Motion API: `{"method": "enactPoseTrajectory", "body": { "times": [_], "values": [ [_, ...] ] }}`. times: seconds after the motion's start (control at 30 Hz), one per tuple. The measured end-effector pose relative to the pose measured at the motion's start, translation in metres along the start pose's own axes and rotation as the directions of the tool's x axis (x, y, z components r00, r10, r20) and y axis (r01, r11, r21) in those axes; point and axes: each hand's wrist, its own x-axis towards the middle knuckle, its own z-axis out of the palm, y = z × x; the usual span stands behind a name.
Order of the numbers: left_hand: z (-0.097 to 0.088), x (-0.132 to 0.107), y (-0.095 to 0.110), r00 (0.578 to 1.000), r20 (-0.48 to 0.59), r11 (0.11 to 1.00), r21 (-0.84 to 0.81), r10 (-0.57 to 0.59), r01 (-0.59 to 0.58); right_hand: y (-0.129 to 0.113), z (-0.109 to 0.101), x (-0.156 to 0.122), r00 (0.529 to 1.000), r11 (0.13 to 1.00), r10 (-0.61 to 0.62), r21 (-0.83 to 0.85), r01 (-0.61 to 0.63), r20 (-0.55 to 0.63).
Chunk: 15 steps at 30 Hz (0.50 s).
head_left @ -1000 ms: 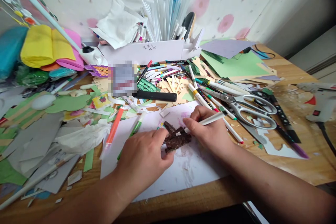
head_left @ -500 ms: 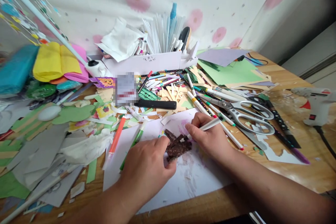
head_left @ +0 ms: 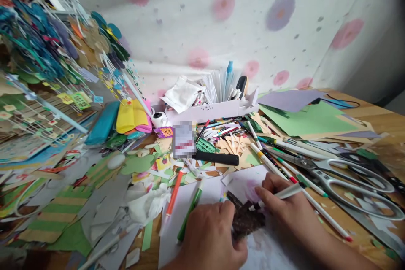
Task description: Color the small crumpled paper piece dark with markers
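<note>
My left hand [head_left: 211, 236] has its fingers closed on a dark brown, rough-surfaced piece [head_left: 249, 221] with a cut-out look; its exact kind is unclear. In my right hand [head_left: 284, 211] is a white marker pen [head_left: 289, 190], gripped like a writing tool, its dark tip at the brown piece's upper part. Beneath both hands lies a white paper sheet [head_left: 265, 253] with purple and dark smudges. A green marker [head_left: 190, 211] and an orange marker [head_left: 174, 194] rest left of the hands.
Large silver scissors [head_left: 322, 171] lie to the right. A black-handled tool [head_left: 218, 158] sits ahead, near scattered markers and paper strips. Behind stands a white box [head_left: 205, 112] of pens and clear sticks. Green paper [head_left: 319, 118] is stacked at back right; paper scraps [head_left: 60, 211] cover the left.
The view has tilted upward and swung left, so table items appear lower and farther right, and hanging decorations show at left. Both hands keep hold of the same things.
</note>
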Motion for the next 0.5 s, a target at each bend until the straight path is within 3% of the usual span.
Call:
{"method": "enactPoseTrajectory", "body": {
  "times": [0.23,0.27,0.37,0.43,0.5],
  "values": [
    [0.004,-0.003,-0.003,0.99,-0.113,0.996,0.033,0.089,-0.086,0.0,-0.001,0.001,0.998,0.988,0.052,0.144,-0.048,-0.025],
    [0.005,-0.003,-0.004,0.989,-0.113,0.995,0.043,0.097,-0.093,-0.001,-0.002,0.003,0.996,0.963,0.08,0.262,-0.07,-0.025],
    [0.004,-0.002,-0.006,0.988,-0.098,0.992,0.06,0.119,-0.113,-0.005,-0.01,0.006,0.972,0.777,0.221,0.616,-0.129,-0.076],
    [0.003,-0.002,-0.007,0.987,-0.091,0.991,0.047,0.132,-0.128,-0.008,-0.017,0.005,0.964,0.71,0.244,0.697,-0.105,-0.103],
    [0.002,-0.002,-0.007,0.986,-0.087,0.99,0.027,0.142,-0.14,-0.01,-0.022,-0.001,0.963,0.716,0.257,0.686,-0.13,-0.086]
  ]
}}
